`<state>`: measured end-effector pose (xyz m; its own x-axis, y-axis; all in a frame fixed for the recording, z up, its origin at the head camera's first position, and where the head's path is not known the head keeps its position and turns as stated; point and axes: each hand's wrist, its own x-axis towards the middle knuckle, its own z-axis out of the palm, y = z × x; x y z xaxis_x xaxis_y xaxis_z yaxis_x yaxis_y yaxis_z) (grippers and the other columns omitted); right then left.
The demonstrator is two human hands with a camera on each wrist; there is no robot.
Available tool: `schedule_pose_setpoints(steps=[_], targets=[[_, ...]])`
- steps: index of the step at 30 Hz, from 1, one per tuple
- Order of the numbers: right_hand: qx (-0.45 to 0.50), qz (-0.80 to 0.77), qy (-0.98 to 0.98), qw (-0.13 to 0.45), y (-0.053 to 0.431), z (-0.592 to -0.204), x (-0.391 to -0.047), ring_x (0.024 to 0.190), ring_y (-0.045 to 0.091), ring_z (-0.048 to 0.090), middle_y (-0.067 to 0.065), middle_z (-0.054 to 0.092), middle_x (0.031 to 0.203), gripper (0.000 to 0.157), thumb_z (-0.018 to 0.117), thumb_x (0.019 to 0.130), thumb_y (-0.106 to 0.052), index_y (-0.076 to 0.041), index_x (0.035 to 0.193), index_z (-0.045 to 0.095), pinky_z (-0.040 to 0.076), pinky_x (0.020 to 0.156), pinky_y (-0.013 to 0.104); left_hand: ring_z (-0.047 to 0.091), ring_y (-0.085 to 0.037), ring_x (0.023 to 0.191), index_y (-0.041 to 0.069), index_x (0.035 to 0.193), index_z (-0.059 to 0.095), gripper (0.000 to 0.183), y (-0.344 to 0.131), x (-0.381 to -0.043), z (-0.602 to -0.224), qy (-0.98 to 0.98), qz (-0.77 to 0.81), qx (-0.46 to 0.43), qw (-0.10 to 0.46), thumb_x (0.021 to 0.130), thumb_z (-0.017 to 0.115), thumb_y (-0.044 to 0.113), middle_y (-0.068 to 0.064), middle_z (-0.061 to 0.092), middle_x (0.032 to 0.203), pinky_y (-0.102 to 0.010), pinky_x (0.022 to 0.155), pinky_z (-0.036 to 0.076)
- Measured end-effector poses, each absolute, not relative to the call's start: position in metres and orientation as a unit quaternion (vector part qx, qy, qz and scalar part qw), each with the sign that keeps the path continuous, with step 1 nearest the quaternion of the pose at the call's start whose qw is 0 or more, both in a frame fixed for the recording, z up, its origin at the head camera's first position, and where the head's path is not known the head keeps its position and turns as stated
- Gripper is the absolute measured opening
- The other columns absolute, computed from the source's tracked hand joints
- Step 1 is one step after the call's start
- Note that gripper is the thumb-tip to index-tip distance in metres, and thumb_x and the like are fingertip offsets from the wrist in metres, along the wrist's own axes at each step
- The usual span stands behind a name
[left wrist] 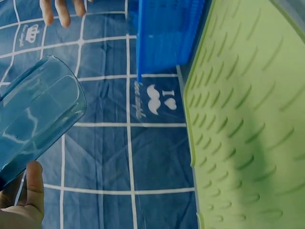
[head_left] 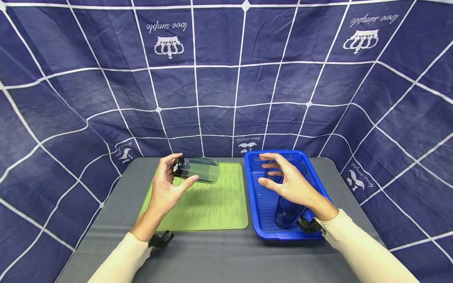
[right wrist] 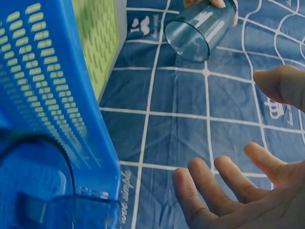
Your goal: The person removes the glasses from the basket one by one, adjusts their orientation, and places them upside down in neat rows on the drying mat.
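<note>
A clear bluish-grey drinking glass [head_left: 203, 171] with a dark base lies sideways in my left hand [head_left: 165, 192]. Thumb and fingers grip it near the base, and its mouth points right, above the green ribbed mat [head_left: 226, 214]. In the left wrist view the glass [left wrist: 43, 109] reaches in from the left edge. My right hand [head_left: 291, 184], fingers spread and apart from the thumb, hovers over the blue basket [head_left: 255, 220] with nothing in it. Inside the basket are glasses, one lying toward the front [head_left: 287, 212], another farther back, partly hidden by the hand.
The mat and basket stand side by side on a grey tabletop [head_left: 212, 255]. Behind and at both sides hangs a dark blue cloth [head_left: 219, 86] with white grid lines. Black straps with cameras [head_left: 161, 239] sit on both wrists.
</note>
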<state>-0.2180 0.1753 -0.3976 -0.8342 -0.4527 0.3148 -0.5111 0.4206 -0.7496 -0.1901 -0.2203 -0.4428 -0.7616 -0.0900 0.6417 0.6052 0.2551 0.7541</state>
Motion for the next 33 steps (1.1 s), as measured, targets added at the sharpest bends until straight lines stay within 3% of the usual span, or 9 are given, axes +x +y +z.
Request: schedule_pose_setpoints(steps=[8, 16, 28, 33], targets=[[0.283, 0.411, -0.865, 0.052, 0.186, -0.391, -0.229, 0.148, 0.045, 0.070, 0.015, 0.061, 0.168, 0.072, 0.090, 0.104, -0.019, -0.014, 0.167, 0.057, 0.062, 0.119, 0.064, 0.074, -0.001, 0.115, 0.002, 0.158, 0.063, 0.087, -0.241, -0.202, -0.446, -0.760, -0.543, -0.138, 0.328, 0.081, 0.101, -0.011, -0.025, 0.079, 0.135, -0.007, 0.096, 0.059], [0.292, 0.372, -0.879, 0.070, 0.193, -0.382, -0.242, 0.147, 0.040, 0.070, 0.014, 0.064, 0.161, 0.073, 0.092, 0.101, -0.020, -0.014, 0.166, 0.059, 0.061, 0.121, 0.066, 0.071, 0.005, 0.109, 0.012, 0.158, 0.068, 0.085, -0.257, -0.215, -0.449, -0.785, -0.505, -0.099, 0.347, 0.082, 0.106, 0.001, -0.020, 0.083, 0.129, -0.004, 0.091, 0.057], [0.292, 0.301, -0.904, 0.078, 0.204, -0.383, -0.261, 0.152, 0.042, 0.063, 0.014, 0.062, 0.165, 0.074, 0.094, 0.098, -0.027, -0.015, 0.164, 0.062, 0.051, 0.128, 0.066, 0.065, 0.013, 0.110, 0.020, 0.160, 0.069, 0.086, -0.278, -0.232, -0.454, -0.819, -0.445, -0.057, 0.359, 0.084, 0.107, 0.011, -0.016, 0.082, 0.141, -0.004, 0.093, 0.055], [0.291, 0.289, -0.909, 0.074, 0.209, -0.387, -0.268, 0.157, 0.041, 0.059, 0.016, 0.062, 0.166, 0.075, 0.094, 0.099, -0.029, -0.014, 0.165, 0.061, 0.047, 0.131, 0.068, 0.065, 0.009, 0.111, 0.021, 0.161, 0.070, 0.084, -0.284, -0.239, -0.456, -0.824, -0.437, -0.049, 0.359, 0.085, 0.107, 0.012, -0.016, 0.079, 0.145, -0.006, 0.092, 0.057]])
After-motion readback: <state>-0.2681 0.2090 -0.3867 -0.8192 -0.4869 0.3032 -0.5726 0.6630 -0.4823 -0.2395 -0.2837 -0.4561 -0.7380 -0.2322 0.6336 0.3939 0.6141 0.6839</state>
